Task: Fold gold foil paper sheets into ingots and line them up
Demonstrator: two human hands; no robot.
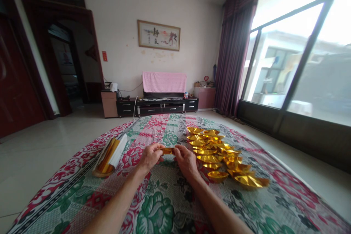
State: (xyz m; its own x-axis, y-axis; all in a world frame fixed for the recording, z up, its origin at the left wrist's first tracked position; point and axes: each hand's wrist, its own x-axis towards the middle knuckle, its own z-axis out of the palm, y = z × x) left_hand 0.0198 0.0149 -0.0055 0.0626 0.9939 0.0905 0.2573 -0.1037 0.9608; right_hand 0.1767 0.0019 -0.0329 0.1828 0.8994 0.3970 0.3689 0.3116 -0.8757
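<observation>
Between my two hands is a small folded strip of gold paper (168,151), held level just above the patterned cloth. My left hand (151,156) pinches its left end, and my right hand (186,158) pinches the right end. Several folded gold paper boat shapes (210,159) stand in rows on the cloth to the right of my right hand. Left of my left hand lies a curled stack of gold sheets (109,153) with white paper around it.
A floral cloth (156,212) in red, green and white covers the round table. Beyond it stand a low black cabinet (153,109) and a screen under a pink towel (164,81). Large windows and a purple curtain (233,55) are at the right.
</observation>
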